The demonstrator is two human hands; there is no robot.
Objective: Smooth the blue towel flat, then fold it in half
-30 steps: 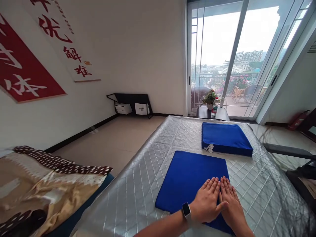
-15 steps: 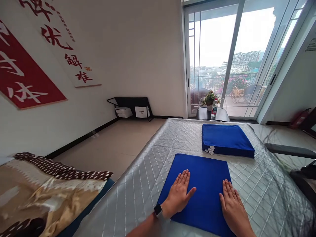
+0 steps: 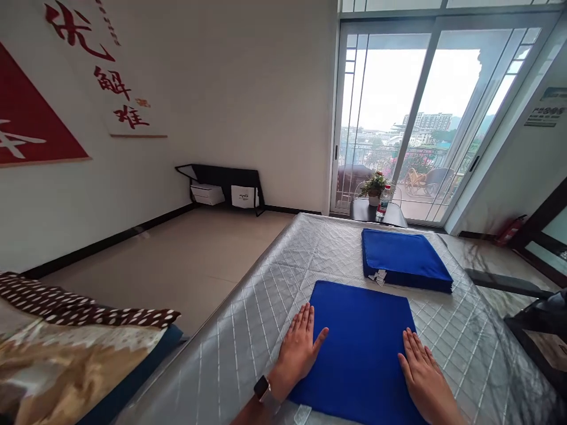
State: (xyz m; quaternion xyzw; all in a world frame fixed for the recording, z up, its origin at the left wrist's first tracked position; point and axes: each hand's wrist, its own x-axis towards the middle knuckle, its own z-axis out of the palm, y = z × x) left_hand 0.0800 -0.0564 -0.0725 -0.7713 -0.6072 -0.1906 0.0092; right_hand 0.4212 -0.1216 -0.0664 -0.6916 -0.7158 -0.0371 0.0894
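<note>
A flat blue fabric square (image 3: 361,348) lies on the silver quilted cover (image 3: 261,330) in front of me. My left hand (image 3: 301,344) rests flat along its left edge, fingers stretched out and thumb pointing inward; a dark-faced watch (image 3: 261,386) is on that wrist. Along the right edge lies my right hand (image 3: 425,369), palm down with fingers extended, partly over the cover. A white tag (image 3: 302,414) sticks out at the near left corner of the square. Farther back is a neat stack of blue fabric pieces (image 3: 403,254) with white tags at its near left corner.
Patterned bedding (image 3: 80,360) lies at the lower left. Beyond the cover stands a small dark table with a potted plant (image 3: 374,188) and a water bottle (image 3: 383,201). A black rack (image 3: 225,180) holding white boxes stands by the wall. A dark bench (image 3: 509,283) is at right.
My left hand has slid left, from the middle of the blue square to its left edge. The right hand stays at the right edge. The view has turned slightly right.
</note>
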